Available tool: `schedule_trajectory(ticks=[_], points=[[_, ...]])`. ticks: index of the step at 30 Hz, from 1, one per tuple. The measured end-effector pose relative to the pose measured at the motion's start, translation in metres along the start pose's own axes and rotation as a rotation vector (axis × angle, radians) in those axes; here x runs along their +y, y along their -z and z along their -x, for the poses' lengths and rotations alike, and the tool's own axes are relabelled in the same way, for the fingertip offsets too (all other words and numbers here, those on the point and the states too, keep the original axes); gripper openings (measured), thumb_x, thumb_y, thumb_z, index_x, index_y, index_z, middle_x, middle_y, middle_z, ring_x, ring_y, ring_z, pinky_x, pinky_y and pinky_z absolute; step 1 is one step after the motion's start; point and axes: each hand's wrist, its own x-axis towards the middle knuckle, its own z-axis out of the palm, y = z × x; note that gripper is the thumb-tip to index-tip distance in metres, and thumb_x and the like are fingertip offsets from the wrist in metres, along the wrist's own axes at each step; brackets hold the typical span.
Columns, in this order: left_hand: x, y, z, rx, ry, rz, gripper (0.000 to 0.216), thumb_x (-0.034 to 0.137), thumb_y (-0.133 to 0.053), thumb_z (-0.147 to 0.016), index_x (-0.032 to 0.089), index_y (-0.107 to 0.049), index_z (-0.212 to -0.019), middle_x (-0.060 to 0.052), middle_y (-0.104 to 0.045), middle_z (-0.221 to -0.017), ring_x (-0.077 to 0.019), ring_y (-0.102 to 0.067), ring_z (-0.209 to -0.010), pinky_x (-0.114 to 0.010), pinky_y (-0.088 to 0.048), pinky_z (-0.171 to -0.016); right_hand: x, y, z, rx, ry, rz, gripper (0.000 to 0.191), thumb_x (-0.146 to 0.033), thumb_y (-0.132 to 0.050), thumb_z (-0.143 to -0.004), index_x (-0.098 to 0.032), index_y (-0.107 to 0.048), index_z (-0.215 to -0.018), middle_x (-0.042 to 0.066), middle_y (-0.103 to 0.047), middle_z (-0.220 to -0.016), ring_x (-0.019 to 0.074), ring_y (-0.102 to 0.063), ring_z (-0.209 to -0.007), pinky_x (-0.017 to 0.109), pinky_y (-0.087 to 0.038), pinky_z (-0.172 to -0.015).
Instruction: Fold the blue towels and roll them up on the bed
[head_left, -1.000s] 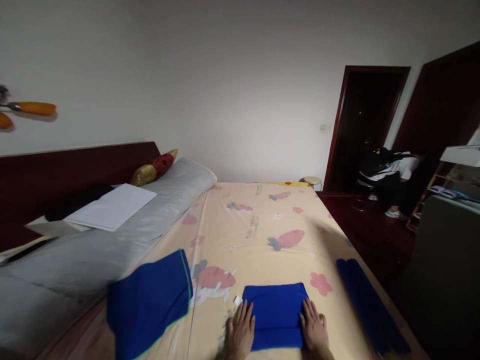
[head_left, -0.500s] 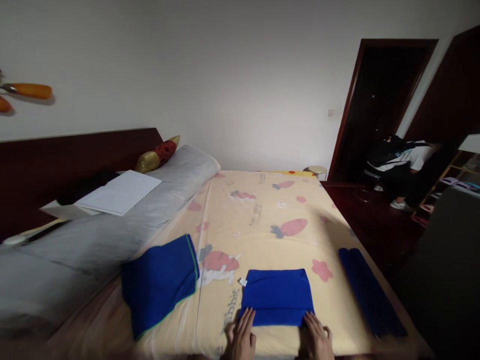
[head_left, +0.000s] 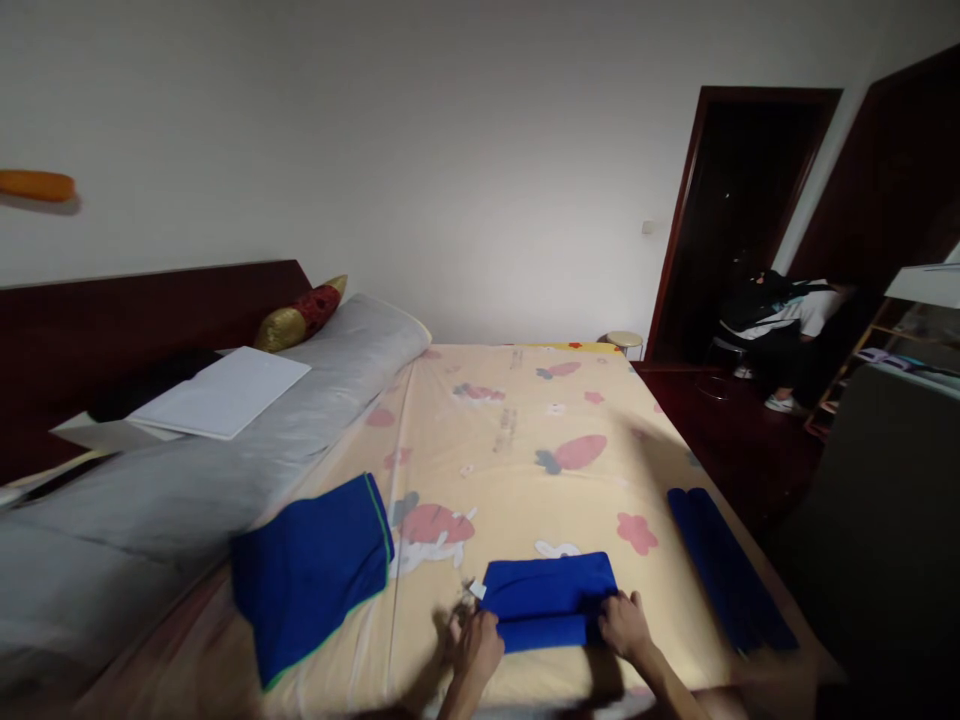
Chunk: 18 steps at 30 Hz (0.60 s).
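Blue cloth point(head_left: 551, 590) lay folded on the patterned bedsheet point(head_left: 517, 490) in the head view, its near edge turned over; left hand point(head_left: 480, 645) and right hand point(head_left: 626, 624), fingers curled narrow, gripped its left and right sides by that fold.

the patterned cream bed point(head_left: 480, 470) is carrying a folded blue cloth point(head_left: 551, 590) between a green-edged blue cloth point(head_left: 315, 575) and a rolled blue bundle point(head_left: 739, 565), plus grey bedding point(head_left: 330, 400).
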Motion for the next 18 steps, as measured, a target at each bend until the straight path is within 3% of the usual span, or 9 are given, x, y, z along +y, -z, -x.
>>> schedule_trajectory(ticks=[4, 9, 11, 14, 16, 18], points=[[0.025, -0.009, 0.002, -0.003, -0.079, 0.022, 0.052, 0.007, -0.034, -0.078, 0.014, -0.064, -0.119, -0.015, -0.062, -0.13, -0.0294, -0.048, -0.128, -0.056, -0.023, -0.112, -0.023, -0.011, 0.004, -0.02, 0.034, -0.014, 0.048, -0.014, -0.037, -0.08, -0.015, -0.062, -0.121, 0.017, -0.058, -0.13, 0.0313, -0.049, -0.124, 0.051, -0.025, -0.106], [0.069, -0.029, 0.0, -0.122, -0.351, 0.11, 0.055, 0.018, -0.032, -0.086, 0.027, -0.044, -0.139, 0.0, -0.048, -0.145, -0.0131, -0.042, -0.134, -0.033, -0.032, -0.112, -0.066, -0.029, 0.0, -0.067, 0.196, -0.094, 0.051, -0.029, -0.032, -0.091, -0.026, -0.041, -0.141, 0.003, -0.043, -0.147, 0.0203, -0.038, -0.136, 0.04, -0.026, -0.112], [0.061, -0.035, -0.001, -0.12, -0.357, 0.117, 0.051, 0.027, -0.029, -0.091, 0.029, -0.041, -0.14, 0.0, -0.045, -0.147, -0.0153, -0.041, -0.135, -0.037, -0.034, -0.111, -0.06, -0.033, -0.002, -0.055, 0.155, -0.108, 0.051, -0.039, -0.026, -0.095, -0.025, -0.04, -0.142, 0.004, -0.04, -0.149, 0.0221, -0.036, -0.138, 0.044, -0.027, -0.112], [0.018, -0.039, -0.001, 0.016, -0.266, 0.084, 0.049, 0.038, -0.029, -0.093, 0.03, -0.042, -0.139, -0.001, -0.046, -0.146, -0.0197, -0.041, -0.135, -0.043, -0.033, -0.11, -0.025, -0.034, 0.0, 0.024, 0.001, -0.095, 0.058, -0.052, -0.022, -0.095, -0.023, -0.04, -0.142, 0.005, -0.035, -0.15, 0.0242, -0.031, -0.14, 0.049, -0.026, -0.112], [-0.012, -0.04, 0.002, 0.138, -0.229, 0.049, 0.046, 0.039, -0.031, -0.093, 0.031, -0.047, -0.136, -0.001, -0.05, -0.144, -0.0202, -0.043, -0.133, -0.042, -0.033, -0.109, -0.001, -0.034, 0.003, 0.085, -0.086, -0.053, 0.059, -0.053, -0.023, -0.095, -0.022, -0.04, -0.142, 0.006, -0.034, -0.151, 0.0261, -0.028, -0.141, 0.052, -0.025, -0.112], [-0.025, -0.042, 0.004, 0.237, -0.216, 0.02, 0.044, 0.035, -0.034, -0.093, 0.031, -0.053, -0.131, -0.002, -0.053, -0.141, -0.0214, -0.045, -0.132, -0.043, -0.033, -0.108, 0.007, -0.033, 0.006, 0.126, -0.105, -0.018, 0.055, -0.048, -0.026, -0.095, -0.021, -0.042, -0.141, 0.007, -0.032, -0.152, 0.0281, -0.024, -0.142, 0.056, -0.023, -0.112]])
